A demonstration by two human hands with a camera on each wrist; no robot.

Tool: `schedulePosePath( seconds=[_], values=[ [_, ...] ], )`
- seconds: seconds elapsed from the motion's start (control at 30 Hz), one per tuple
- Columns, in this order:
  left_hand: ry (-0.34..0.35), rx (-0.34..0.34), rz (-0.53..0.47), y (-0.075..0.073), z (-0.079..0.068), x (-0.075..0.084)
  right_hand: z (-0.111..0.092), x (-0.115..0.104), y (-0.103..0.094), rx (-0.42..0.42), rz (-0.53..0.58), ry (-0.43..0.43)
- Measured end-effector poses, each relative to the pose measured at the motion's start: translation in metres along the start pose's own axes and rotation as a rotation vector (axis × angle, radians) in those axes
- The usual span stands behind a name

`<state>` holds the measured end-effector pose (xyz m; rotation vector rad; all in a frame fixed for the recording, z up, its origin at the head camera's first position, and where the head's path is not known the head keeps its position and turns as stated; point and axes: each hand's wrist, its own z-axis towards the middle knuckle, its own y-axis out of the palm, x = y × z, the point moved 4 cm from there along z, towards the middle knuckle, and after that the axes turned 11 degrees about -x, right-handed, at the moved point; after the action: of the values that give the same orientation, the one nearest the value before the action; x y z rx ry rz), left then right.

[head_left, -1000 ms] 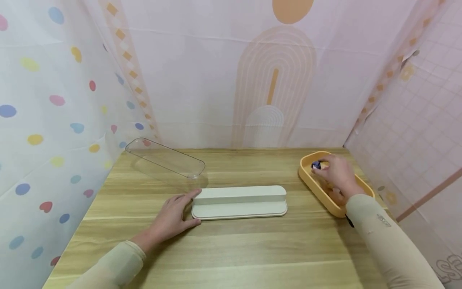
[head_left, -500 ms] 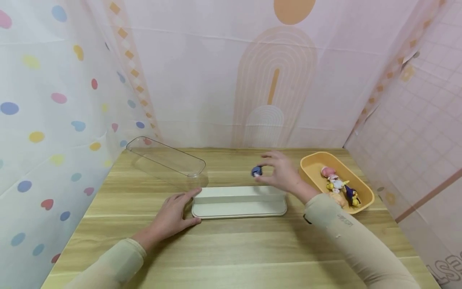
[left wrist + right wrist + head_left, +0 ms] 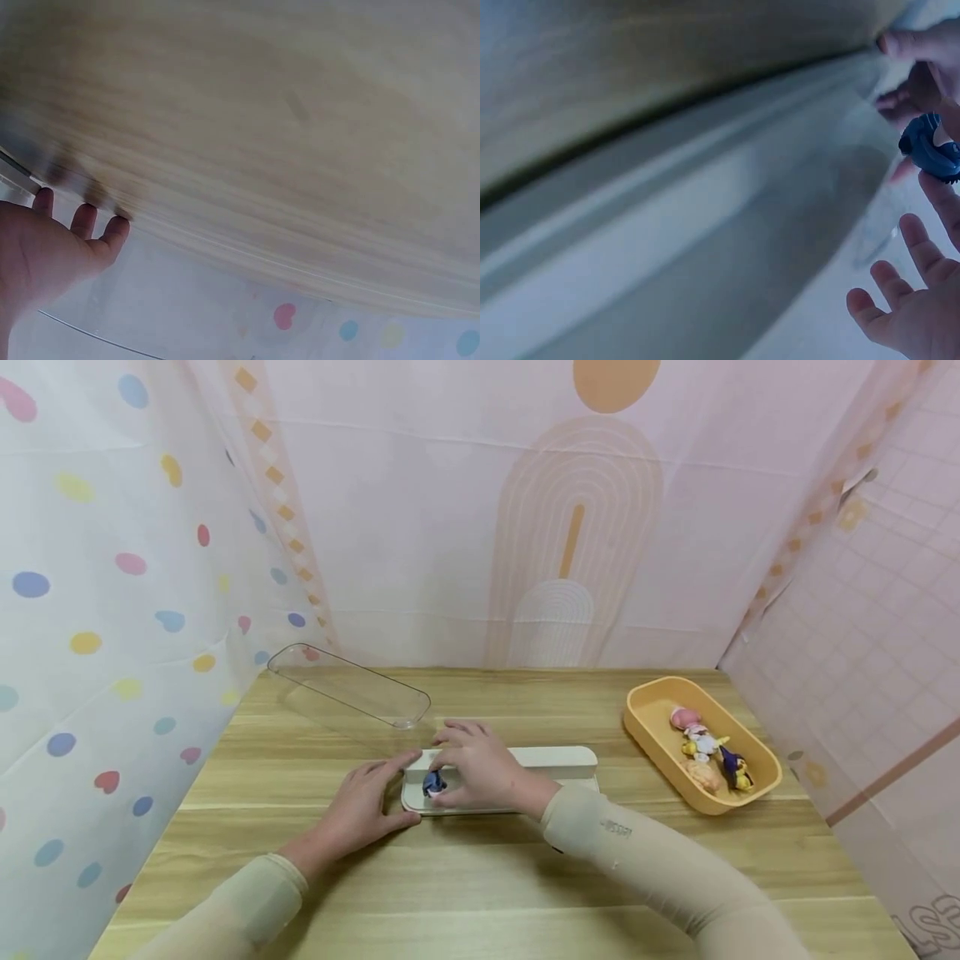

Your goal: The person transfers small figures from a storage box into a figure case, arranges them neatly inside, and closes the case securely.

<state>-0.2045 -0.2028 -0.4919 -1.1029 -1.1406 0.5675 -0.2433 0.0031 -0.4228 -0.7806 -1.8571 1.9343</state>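
In the head view, a long white stepped display base [image 3: 555, 762] lies on the wooden table. My left hand [image 3: 367, 806] holds its left end, thumb at the front corner and index finger at the back corner. My right hand [image 3: 480, 768] pinches a small dark-blue figurine [image 3: 433, 783] between thumb and fingers, over the lower step near that left end. The right wrist view shows the blue figurine [image 3: 934, 150] held at the fingertips, the other fingers spread. My right hand and forearm hide part of the base.
A clear plastic cover [image 3: 348, 689] lies behind my left hand. At the right, a yellow tray [image 3: 645, 727] holds several small figurines, among them a pink one [image 3: 684, 718] and a purple-and-yellow one [image 3: 737, 768]. Patterned cloth [image 3: 420, 527] hangs behind the table.
My right hand has lifted the blue figurine out of the yellow tray and carried it left to the base's left end. My left hand has stayed at the base.
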Motion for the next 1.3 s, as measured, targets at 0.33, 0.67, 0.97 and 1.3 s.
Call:
schedulePosePath(
  seconds=[0.33,0.67,0.97,1.3],
  values=[
    [0.000,0.020,-0.017,-0.001,-0.001,0.001,0.015,-0.012,0.023,0.002,-0.105,0.008],
    [0.019,0.041,-0.006,-0.001,-0.002,0.003,0.009,-0.018,0.031,0.142,-0.098,-0.020],
    [0.016,0.048,-0.005,-0.002,-0.002,0.003,0.003,-0.018,0.026,0.118,-0.093,-0.001],
    [-0.009,0.023,-0.025,0.000,-0.003,0.005,-0.059,0.051,-0.022,0.183,0.038,0.121]
  ],
)
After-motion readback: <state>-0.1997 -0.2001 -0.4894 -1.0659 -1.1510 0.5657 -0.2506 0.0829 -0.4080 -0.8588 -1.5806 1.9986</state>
